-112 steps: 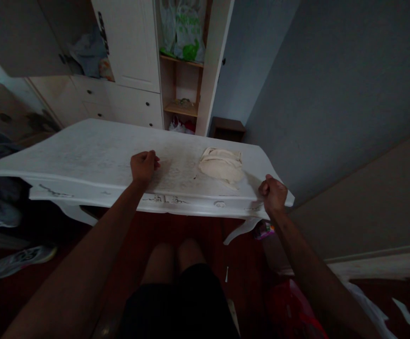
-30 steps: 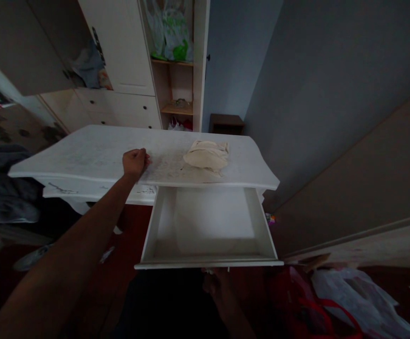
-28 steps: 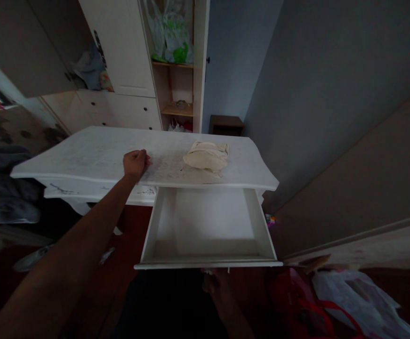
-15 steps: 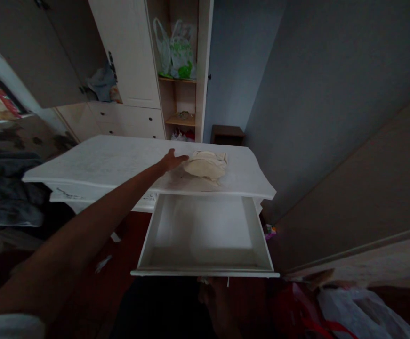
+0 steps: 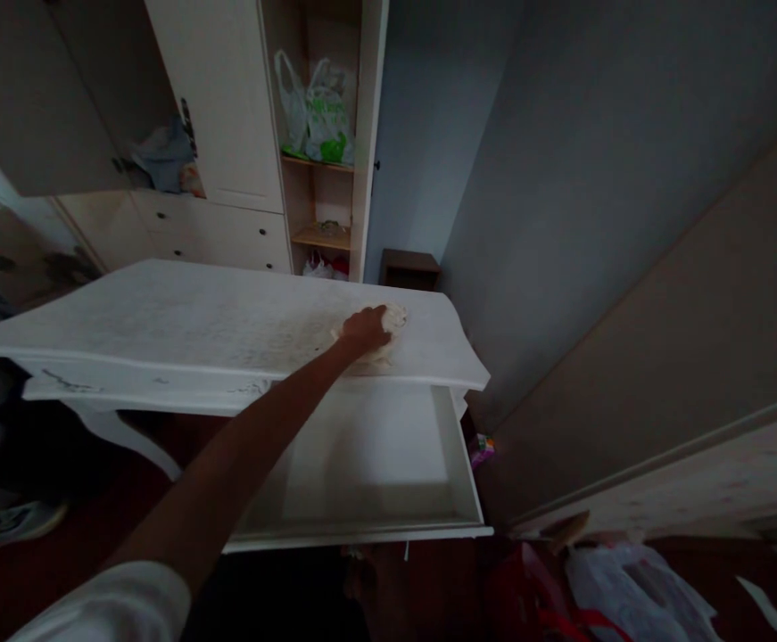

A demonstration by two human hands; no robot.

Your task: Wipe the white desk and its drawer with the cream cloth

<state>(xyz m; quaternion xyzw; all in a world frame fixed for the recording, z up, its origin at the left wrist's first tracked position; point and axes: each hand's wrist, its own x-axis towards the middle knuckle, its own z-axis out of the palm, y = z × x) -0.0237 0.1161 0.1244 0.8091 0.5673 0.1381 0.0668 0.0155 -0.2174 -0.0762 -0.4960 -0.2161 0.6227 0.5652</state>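
Observation:
A crumpled cream cloth (image 5: 394, 319) lies on top of the white table (image 5: 194, 308), near its right end. My left hand (image 5: 366, 329) is closed on it, with cloth showing around the fingers. Below the tabletop a white drawer (image 5: 375, 464) is pulled out, and nothing shows inside it; my left forearm crosses over its left part. My right hand (image 5: 361, 571) is low at the drawer's front edge, dark and partly hidden under it, so its fingers cannot be made out.
Behind the table stands a white wardrobe (image 5: 227, 107) with plastic bags (image 5: 326, 116) on a shelf. A small brown cabinet (image 5: 409, 267) is against the back wall. Red and white bags (image 5: 635, 588) lie on the floor at the lower right, and a shoe (image 5: 13, 526) at the lower left.
My left hand has moved right from beside the cloth onto it and closed on it. The view has shifted, so the table and drawer appear further left.

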